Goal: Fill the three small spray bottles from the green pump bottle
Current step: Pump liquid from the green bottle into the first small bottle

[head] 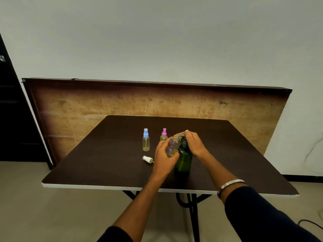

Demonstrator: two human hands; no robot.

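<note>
A: Risk? The left hand (165, 154) grips the open spray bottle (173, 145) tilted, mouth up at the pump nozzle (180, 136). The right hand (194, 143) is curled over the pump head of the green pump bottle (183, 160), which stands on the tabletop (104, 154).

B: So a miss?

A: Likely. Narrow neck; if the mouth slips off the nozzle, liquid lands on the fingers or the tabletop. A hard press could also tip the green bottle, my guess.

B: Counts?

A: Three small bottles: blue-capped bottle (146, 142) and pink-capped bottle (164, 135) standing capped behind, both yellowish inside, plus the held one. One pump bottle. One loose white spray cap (147, 158) lying near the left hand.
</note>
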